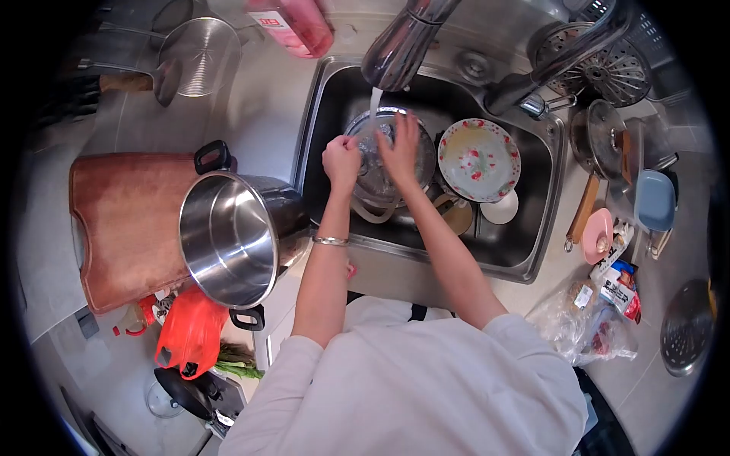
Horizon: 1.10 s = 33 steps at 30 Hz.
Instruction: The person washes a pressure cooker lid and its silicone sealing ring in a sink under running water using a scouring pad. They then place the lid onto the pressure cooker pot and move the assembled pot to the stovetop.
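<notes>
Water runs from the faucet (399,57) onto a round, shiny lid or pan (414,156) in the sink (357,242). My left hand (341,161) is closed at the left part of this round piece; what its fingers hold, if anything, is hidden. Over the right part of it, my right hand (400,148) has its fingers spread, close to the stream. To the right in the sink lies a floral plate (479,161), with a small white dish (499,207) and a tan round item (456,217) below it.
Left of the sink, a large steel pot (228,239) lies beside a wooden cutting board (129,220). A red bag (192,327) is below it. At right are a lidded pan (597,137), a pink dish (598,235), a blue container (655,200) and plastic bags (566,311).
</notes>
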Motion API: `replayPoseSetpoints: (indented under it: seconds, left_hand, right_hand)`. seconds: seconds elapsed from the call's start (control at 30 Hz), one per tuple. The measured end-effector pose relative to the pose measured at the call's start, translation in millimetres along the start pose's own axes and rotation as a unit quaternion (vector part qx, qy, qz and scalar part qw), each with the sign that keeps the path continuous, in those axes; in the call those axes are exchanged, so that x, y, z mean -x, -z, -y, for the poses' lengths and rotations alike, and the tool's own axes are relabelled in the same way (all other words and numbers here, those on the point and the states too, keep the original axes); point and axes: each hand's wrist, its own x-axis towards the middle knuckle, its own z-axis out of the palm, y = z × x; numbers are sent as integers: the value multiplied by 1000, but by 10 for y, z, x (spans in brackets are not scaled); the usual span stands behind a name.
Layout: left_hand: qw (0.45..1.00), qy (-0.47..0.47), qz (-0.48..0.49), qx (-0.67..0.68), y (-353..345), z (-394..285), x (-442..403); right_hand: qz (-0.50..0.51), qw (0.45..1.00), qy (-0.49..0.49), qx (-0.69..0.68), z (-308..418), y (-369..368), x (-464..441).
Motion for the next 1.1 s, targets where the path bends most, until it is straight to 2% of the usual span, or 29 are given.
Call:
replayPoseSetpoints:
  seconds: [0.2,0.23,0.33,0.43,0.53,0.63,0.67,0.73,0.8,0.93,1.1]
  left_hand:
    - [998,38,4,55,-63,-90,-7]
    - [998,34,0,53,-71,-137,-15]
    - [998,25,-18,64,-121,-172,-45]
    - [994,17,-46,101,-226,-125,-95]
    - [989,27,-66,129,-239,-118,-108]
    - [977,69,-60,190,-214,-131,-96]
    - [969,89,-55,222,-204,-133,-90]
    - [945,124,-33,300,-178,-96,-86]
    - [909,153,4,388,-130,-43,-76]
    - [906,141,57,396,62,-200,66]
    - [924,121,103,349,36,157,22]
  right_hand:
    - [26,983,-162,-77,-409,155,335]
    - [55,986,-155,-30,-464,174,436]
    - [157,965,-211,-16,-558,205,668]
    - [179,957,-226,-16,-562,225,733]
    - [114,954,-269,-71,-467,294,673]
    - [4,945,-311,-99,-547,91,715]
    - [35,896,-398,-196,-588,68,736]
    - [93,743,-547,-375,-334,214,613]
    - [123,746,-521,-396,-464,90,631]
    - [144,712,-538,-428,-483,-21,504]
    - [126,780,-457,-408,-165,159,297]
